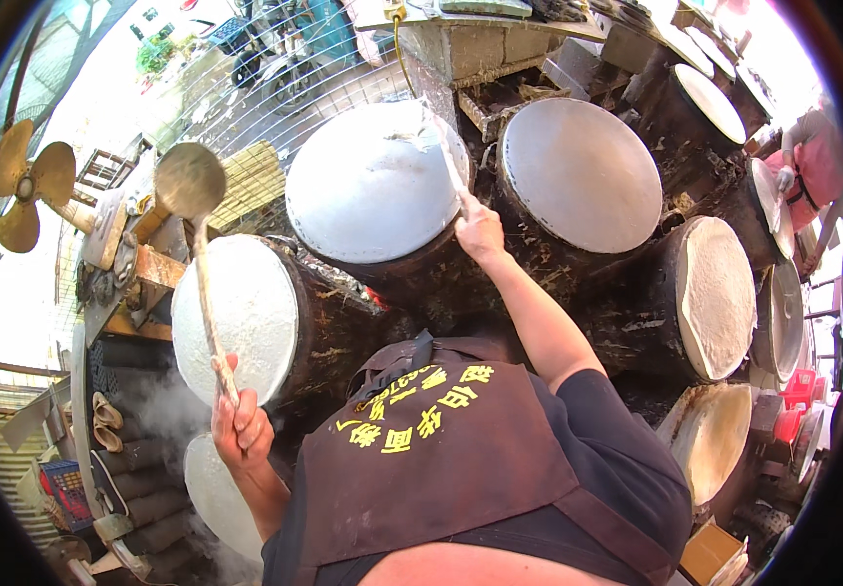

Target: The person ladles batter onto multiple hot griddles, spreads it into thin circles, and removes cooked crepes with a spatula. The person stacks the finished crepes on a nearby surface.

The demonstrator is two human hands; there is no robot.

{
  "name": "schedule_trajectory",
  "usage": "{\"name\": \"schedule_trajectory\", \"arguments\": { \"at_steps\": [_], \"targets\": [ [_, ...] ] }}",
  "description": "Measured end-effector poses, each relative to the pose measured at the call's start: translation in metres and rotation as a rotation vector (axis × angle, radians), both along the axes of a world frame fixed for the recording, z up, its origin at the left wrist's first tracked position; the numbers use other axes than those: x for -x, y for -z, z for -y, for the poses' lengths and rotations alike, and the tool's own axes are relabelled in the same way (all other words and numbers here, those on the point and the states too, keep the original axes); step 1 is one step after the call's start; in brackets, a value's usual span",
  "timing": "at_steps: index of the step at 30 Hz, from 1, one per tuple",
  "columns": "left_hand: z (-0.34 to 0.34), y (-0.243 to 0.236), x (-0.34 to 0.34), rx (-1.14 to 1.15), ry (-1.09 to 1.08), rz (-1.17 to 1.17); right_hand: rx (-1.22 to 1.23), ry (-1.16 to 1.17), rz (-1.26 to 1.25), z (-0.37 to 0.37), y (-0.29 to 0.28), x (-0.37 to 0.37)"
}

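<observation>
My left hand [243,427] is closed round the lower end of a long wooden handle. That handle carries a round metal ladle [190,181], raised past a drum with a white, rough-surfaced top [236,313] at the left. My right hand [480,232] grips a long thin stick [454,168], whose far part looks coated in white. It reaches along the right edge of a large drum with a smooth white round top [368,190]. Wrinkled white material [412,127] lies by the stick's far end; whether they touch I cannot tell.
Another smooth-topped drum [583,176] stands right of my right hand. Drums with pale, coated tops [719,298] curve round the right side. Steam [163,400] rises at lower left. A fan [31,186] is at far left. Another person in pink [814,166] works at far right.
</observation>
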State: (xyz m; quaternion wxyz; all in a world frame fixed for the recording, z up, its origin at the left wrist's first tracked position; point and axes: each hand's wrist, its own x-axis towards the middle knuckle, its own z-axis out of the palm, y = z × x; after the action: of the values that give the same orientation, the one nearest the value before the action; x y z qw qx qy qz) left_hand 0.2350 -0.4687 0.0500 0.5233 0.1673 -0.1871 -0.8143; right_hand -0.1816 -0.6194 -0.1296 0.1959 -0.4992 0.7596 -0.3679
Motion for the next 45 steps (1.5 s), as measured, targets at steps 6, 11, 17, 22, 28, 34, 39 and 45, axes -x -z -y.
{"name": "schedule_trajectory", "arguments": {
  "at_steps": [6, 11, 17, 22, 28, 34, 39, 45],
  "targets": [
    [-0.029, -0.012, -0.006, 0.045, -0.120, -0.084, -0.068, -0.174, -0.098, 0.045, -0.011, -0.042],
    [-0.049, -0.008, -0.038, 0.168, -0.081, -0.027, -0.044, 0.035, -0.093, 0.054, 0.000, 0.013],
    [-0.039, -0.012, -0.015, 0.159, -0.105, -0.124, -0.168, -0.203, -0.145, 0.071, -0.016, -0.064],
    [-0.052, -0.017, 0.000, 0.125, -0.136, -0.092, -0.033, -0.298, -0.083, 0.073, -0.016, -0.021],
    [-0.055, -0.023, 0.038, 0.092, -0.201, -0.040, -0.066, -0.238, -0.083, 0.098, -0.004, -0.002],
    [-0.064, -0.037, 0.080, 0.041, -0.312, 0.105, -0.021, -0.558, -0.038, 0.095, -0.022, -0.037],
    [-0.071, -0.035, 0.092, -0.032, -0.411, 0.101, 0.064, -0.234, -0.095, 0.133, -0.003, 0.063],
    [-0.063, -0.044, 0.114, -0.040, -0.365, 0.205, -0.179, -0.586, -0.204, 0.110, -0.011, -0.041]
  ]
}}
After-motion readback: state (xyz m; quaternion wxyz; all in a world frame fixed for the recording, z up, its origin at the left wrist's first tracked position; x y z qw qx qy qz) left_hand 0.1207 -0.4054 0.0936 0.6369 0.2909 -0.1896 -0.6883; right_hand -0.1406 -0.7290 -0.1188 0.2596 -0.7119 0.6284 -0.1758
